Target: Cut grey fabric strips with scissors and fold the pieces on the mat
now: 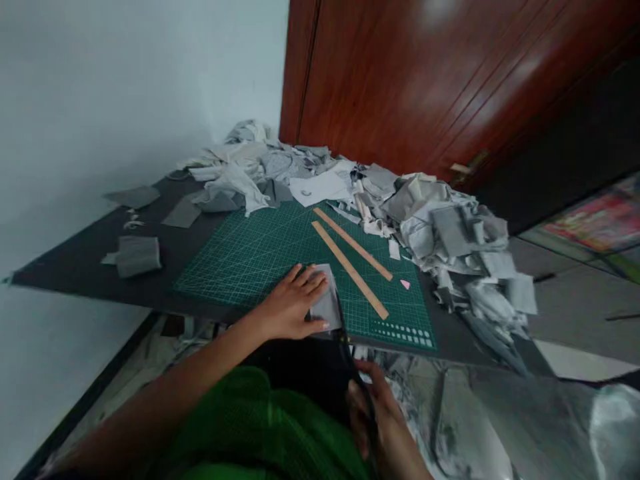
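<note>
My left hand [296, 305] lies flat, fingers spread, on a small grey piece of fabric [327, 303] at the front of the green cutting mat [250, 247]. My right hand [383, 413] is below the table's front edge, wrapped round the dark handles of a pair of scissors [345, 340]. The blades point away from me and run along the right side of the fabric. Whether they are parted is too dark to tell. Two tan strips [350, 270], like wooden rulers, rest on the mat to the right of the fabric.
Heaps of grey and white fabric scraps [420, 213] line the back and right of the dark table [75, 253]. A folded grey cloth [139, 256] sits at the left. A small pink piece [405, 284] is on the mat. Behind stands a brown wooden door [400, 80].
</note>
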`<state>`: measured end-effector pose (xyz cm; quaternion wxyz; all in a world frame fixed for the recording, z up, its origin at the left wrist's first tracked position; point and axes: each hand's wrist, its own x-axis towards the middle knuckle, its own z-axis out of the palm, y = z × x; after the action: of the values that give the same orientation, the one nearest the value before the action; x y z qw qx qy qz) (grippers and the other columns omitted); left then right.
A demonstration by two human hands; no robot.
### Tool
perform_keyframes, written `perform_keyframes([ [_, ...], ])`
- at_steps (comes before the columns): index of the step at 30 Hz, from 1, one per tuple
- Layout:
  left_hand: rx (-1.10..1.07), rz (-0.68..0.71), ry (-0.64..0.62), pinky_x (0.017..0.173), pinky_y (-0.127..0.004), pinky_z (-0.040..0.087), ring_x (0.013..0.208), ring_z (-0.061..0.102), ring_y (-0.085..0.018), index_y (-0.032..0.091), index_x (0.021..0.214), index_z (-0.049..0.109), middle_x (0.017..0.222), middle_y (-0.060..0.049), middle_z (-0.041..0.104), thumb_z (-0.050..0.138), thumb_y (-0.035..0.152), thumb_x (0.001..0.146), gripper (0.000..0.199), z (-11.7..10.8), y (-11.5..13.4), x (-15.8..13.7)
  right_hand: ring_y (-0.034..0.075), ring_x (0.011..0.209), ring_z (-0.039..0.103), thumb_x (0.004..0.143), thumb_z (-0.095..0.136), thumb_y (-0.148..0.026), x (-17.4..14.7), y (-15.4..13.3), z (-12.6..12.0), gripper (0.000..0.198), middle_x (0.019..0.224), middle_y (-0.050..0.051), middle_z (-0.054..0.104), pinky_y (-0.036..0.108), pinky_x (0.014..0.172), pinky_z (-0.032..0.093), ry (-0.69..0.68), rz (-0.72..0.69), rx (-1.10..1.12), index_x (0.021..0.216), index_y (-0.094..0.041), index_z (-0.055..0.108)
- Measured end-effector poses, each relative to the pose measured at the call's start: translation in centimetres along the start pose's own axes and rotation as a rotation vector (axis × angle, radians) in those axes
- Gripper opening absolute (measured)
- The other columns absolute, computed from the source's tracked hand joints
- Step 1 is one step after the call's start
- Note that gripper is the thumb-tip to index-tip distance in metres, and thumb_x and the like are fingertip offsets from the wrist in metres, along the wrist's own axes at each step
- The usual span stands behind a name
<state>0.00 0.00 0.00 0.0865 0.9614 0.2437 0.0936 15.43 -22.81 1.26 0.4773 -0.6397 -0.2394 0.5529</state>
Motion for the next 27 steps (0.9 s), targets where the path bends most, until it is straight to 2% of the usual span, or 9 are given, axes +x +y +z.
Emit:
perform_keyframes([
  [4, 0.003, 0.006, 0.016, 0.129, -0.054, 0.002, 0.160, 0.012, -0.035, 0.013, 0.160, 0.033, 0.169, -0.014, 0.032, 0.051, 0.069, 0.094, 0.088, -0.1, 0.0, -0.3, 0.005, 0.038, 0.036, 0.083, 0.073, -0.070, -0.1, 0.5, 0.2, 0.069, 0.062, -0.011, 0.051, 0.015, 0.034, 0.029, 0.053, -0.009, 0.001, 0.129, -0.025, 0.048],
  [27, 0.026, 0.016, 0.050, 0.129, -0.053, 0.006, 0.159, 0.016, -0.035, 0.014, 0.158, 0.036, 0.167, -0.014, 0.036, 0.051, 0.070, 0.093, 0.087, 0.0, 0.0, -0.1, 0.005, 0.037, 0.040, 0.084, 0.072, -0.069, 0.2, 1.3, -0.6, 0.067, 0.064, -0.010, 0.054, 0.016, 0.033, 0.031, -0.015, -0.039, -0.044, 0.130, -0.025, 0.050],
])
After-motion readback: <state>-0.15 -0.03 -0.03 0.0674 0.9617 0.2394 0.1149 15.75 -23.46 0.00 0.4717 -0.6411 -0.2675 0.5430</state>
